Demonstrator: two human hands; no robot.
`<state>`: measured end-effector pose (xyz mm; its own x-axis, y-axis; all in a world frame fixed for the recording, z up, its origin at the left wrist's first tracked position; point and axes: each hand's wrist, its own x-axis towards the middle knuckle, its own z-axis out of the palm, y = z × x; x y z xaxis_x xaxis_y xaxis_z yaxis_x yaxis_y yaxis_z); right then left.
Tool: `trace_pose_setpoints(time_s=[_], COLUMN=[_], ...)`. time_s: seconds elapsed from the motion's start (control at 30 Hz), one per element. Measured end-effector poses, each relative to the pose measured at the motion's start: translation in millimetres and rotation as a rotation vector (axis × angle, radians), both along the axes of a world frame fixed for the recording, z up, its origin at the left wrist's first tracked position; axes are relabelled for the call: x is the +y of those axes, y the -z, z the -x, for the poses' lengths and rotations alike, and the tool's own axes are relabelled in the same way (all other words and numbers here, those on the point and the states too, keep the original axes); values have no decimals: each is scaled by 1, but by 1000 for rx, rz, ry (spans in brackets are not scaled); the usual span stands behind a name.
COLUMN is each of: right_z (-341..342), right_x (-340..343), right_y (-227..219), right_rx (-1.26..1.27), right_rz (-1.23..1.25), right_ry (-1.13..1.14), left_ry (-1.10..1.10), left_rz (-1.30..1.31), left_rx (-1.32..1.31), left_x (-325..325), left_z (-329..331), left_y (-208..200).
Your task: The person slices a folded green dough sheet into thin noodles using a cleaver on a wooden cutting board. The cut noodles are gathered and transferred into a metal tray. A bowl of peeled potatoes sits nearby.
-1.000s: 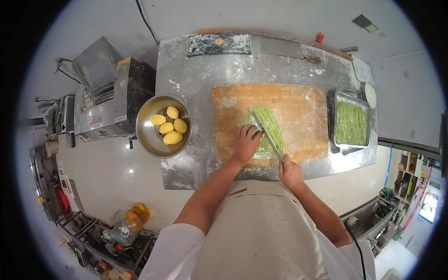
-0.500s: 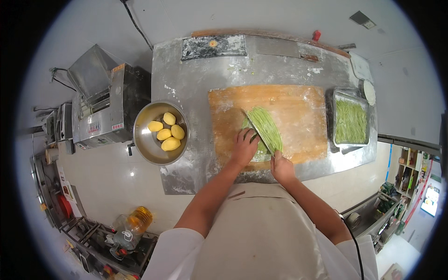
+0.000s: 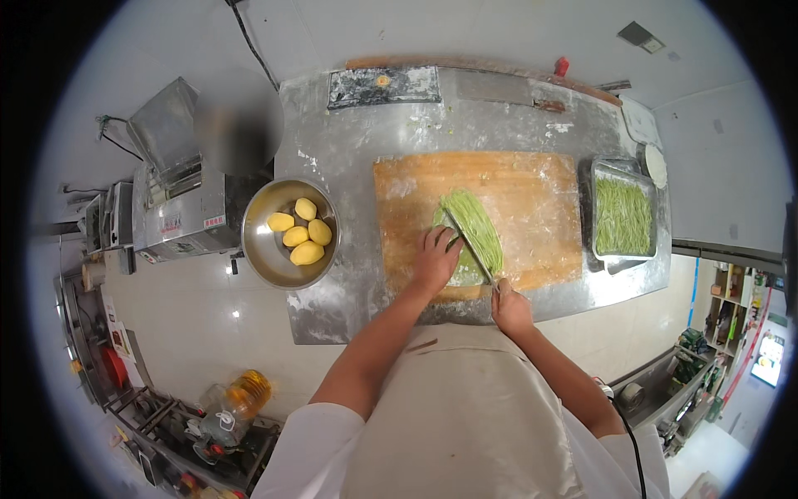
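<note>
My right hand (image 3: 510, 308) is closed round the handle of a long knife (image 3: 471, 247), whose blade slants away to the left across the cutting board. Thin green noodle strips (image 3: 474, 214) lie in a bundle along the right side of the blade. On its left is uncut green dough (image 3: 467, 276), partly hidden under my left hand (image 3: 435, 259). That hand rests on the dough with its fingers stretched toward the blade, holding nothing. The floured wooden cutting board (image 3: 540, 200) lies beneath it all.
A steel bowl (image 3: 259, 249) with several yellow, potato-like pieces stands left of the board. To the right sits a metal tray (image 3: 595, 195) of green strips. A steel machine (image 3: 187, 216) stands at far left, partly covered by a blurred patch. Flour streaks the metal table (image 3: 332, 312).
My right hand has drawn the knife slightly toward me and to the right. The left hand stays on the dough. A blurred patch has appeared by the machine.
</note>
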<state>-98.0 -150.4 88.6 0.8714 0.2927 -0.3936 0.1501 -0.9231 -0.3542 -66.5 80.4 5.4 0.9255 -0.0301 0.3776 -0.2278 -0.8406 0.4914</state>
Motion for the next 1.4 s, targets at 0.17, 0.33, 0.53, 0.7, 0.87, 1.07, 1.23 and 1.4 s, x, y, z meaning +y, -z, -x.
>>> trace_pose_setpoints(time_s=[0.17,0.33,0.53,0.7,0.87,1.07,1.23,1.4], right_z=[-11,-11,-15,-25,-22,-32,-10,7], right_x=[-4,10,11,26,30,30,12,0], right_y=[-3,-24,-25,-5,10,-22,-34,-29], right_rx=[-25,-3,62,31,-38,-2,60,130], right_rz=[-27,-20,19,-1,-4,0,-32,58], right_ry=[-21,-21,-35,-26,-30,-65,-17,3], left_ry=[-15,-16,-13,-9,-9,-12,-8,-8], left_rz=[-21,4,-4,-16,23,33,18,27], left_rx=[9,17,32,47,19,11,9,32], left_x=[0,2,2,2,-1,1,0,2], left_z=[2,1,1,2,1,1,2,6], left_y=[-1,1,1,2,11,6,1,1])
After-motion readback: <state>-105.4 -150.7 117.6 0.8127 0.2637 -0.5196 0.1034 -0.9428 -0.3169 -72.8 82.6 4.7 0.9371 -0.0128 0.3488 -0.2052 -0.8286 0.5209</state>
